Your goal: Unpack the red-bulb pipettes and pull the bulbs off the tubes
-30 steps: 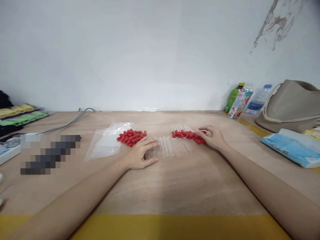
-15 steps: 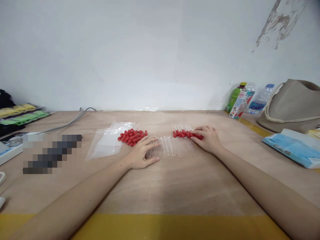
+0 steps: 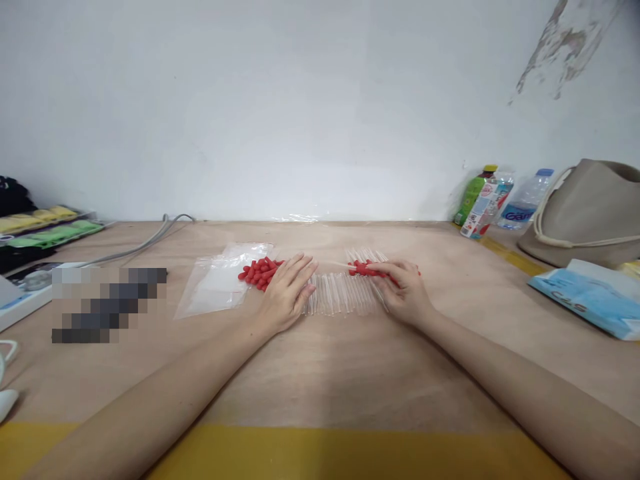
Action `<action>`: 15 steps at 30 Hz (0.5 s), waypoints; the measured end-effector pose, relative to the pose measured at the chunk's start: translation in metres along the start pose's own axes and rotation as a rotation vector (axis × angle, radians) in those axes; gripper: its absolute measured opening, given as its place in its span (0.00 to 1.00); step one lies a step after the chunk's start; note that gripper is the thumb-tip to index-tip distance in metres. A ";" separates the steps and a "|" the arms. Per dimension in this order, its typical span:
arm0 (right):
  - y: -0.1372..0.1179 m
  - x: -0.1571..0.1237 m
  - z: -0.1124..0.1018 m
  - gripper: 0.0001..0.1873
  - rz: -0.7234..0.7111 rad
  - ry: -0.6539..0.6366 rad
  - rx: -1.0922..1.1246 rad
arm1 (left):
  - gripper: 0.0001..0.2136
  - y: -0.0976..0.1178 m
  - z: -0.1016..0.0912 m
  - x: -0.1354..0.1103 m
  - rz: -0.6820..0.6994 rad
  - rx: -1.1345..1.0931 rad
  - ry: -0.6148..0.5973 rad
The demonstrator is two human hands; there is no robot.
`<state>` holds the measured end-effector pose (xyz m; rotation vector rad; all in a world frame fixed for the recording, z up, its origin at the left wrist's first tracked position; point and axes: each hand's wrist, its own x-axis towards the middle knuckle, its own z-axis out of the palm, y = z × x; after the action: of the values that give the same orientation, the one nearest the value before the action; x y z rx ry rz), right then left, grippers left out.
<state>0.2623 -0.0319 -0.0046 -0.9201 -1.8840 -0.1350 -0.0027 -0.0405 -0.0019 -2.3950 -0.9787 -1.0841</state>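
Observation:
Clear, thin glass tubes (image 3: pixel 340 293) lie side by side in a row on the table. My left hand (image 3: pixel 290 290) rests at the row's left end, fingers stretched out, with no held thing visible. Beside it is a heap of red rubber bulbs (image 3: pixel 259 273), partly hidden by the hand. My right hand (image 3: pixel 403 290) is closed, thumb and fingers pinching a dropper (image 3: pixel 340 265); its thin tube points left toward my left fingers. Behind the row and by my right fingers lie more red-bulbed droppers (image 3: pixel 367 255), their tubes pointing away from me.
Clear plastic bags (image 3: pixel 205 287) lie left of the heap. A grey cable (image 3: pixel 135 248) runs to a white power strip (image 3: pixel 30 303). On the right are bottles (image 3: pixel 473 197), a grey bag (image 3: pixel 580 213) and a blue packet (image 3: pixel 587 297). Yellow tape (image 3: pixel 320 453) edges the table.
My right hand has moved slightly left and toward me, and a dropper tube now sticks out from its fingers. My left hand has turned, its fingers closer together and pointing up.

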 end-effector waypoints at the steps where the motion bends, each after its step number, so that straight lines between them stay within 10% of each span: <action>1: -0.006 -0.002 0.003 0.10 -0.022 -0.031 0.028 | 0.19 0.002 0.000 0.001 0.025 0.017 0.019; 15: -0.036 -0.008 0.010 0.16 -0.189 -0.183 0.028 | 0.07 0.017 0.004 0.005 0.216 0.070 -0.029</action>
<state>0.2333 -0.0574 -0.0053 -0.7548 -2.1366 -0.1421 0.0145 -0.0481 -0.0011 -2.3997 -0.7328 -0.9239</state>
